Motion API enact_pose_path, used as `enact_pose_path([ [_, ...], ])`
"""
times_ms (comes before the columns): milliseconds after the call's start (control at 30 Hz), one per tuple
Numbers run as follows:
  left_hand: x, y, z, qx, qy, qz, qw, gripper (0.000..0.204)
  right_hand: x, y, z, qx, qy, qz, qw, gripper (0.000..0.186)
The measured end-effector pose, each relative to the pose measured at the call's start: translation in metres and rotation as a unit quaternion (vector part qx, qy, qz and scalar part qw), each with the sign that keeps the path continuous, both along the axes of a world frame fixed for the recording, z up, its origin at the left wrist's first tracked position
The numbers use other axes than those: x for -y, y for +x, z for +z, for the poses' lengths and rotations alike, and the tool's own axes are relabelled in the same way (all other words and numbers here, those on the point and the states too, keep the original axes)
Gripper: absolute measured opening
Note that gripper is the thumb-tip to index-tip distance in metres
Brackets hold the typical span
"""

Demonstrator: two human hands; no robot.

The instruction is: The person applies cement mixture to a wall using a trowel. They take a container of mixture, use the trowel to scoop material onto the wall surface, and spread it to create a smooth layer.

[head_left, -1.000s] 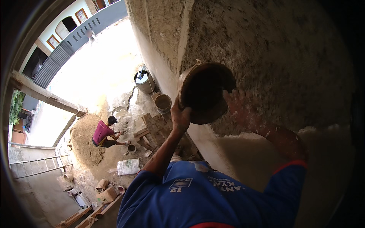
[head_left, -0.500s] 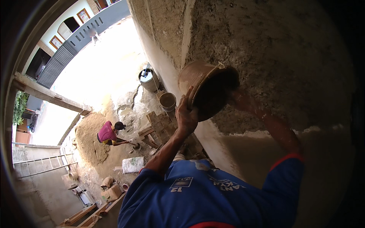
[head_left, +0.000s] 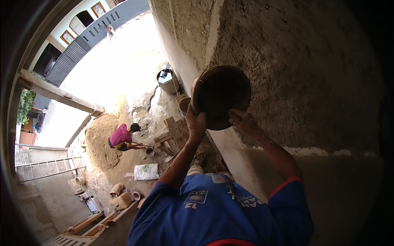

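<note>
By the left hand [head_left: 196, 125], the left rim of a bucket [head_left: 199, 91] was clamped; the right hand [head_left: 245, 122] was placed at its lower right rim, whether gripping could not be told. The bucket was held up, tilted, beside the rough wall [head_left: 299, 92]. It was judged stiff, heavier if loaded (inside lost in shadow), best gripped at opposite sides.

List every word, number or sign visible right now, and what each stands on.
Blue shirt: white lettering, a number and a square emblem; I don't copy out printed wording.
White sack: faint greenish marks, too blurred to read.
Anything elsewhere: too small to read.
</note>
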State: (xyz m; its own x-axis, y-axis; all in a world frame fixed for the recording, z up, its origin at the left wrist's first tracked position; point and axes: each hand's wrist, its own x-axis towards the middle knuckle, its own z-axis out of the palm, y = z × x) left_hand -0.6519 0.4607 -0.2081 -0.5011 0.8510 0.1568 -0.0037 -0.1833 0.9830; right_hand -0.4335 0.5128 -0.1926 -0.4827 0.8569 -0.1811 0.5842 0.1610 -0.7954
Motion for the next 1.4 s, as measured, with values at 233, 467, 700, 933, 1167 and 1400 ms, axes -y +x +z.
enact_pose_path([
  [233, 0.007, -0.047, -0.016, 0.1, -0.018, 0.091, 0.991, 0.044, -0.016, -0.019, 0.098, 0.068, 0.073, 0.051, 0.994, 0.057],
  [467, 0.036, -0.078, -0.041, 0.165, -0.082, 0.145, 0.972, 0.052, -0.05, -0.024, 0.14, 0.086, 0.013, 0.13, 0.988, 0.054],
  [700, 0.054, -0.081, -0.088, 0.197, -0.074, 0.159, 0.965, 0.052, -0.19, 0.027, 0.113, 0.142, 0.064, -0.157, 0.975, 0.057],
  [933, 0.048, -0.071, -0.069, 0.186, -0.103, 0.136, 0.968, 0.049, -0.152, 0.045, 0.187, 0.053, 0.156, -0.197, 0.966, 0.063],
  [1167, 0.006, -0.037, -0.047, 0.239, -0.061, 0.06, 0.967, 0.048, -0.035, 0.017, 0.11, 0.003, -0.23, -0.093, 0.969, 0.054],
  [1400, -0.004, -0.022, -0.034, 0.182, -0.034, 0.034, 0.982, 0.045, 0.0, -0.039, 0.028, -0.211, -0.414, -0.16, 0.871, 0.044],
])
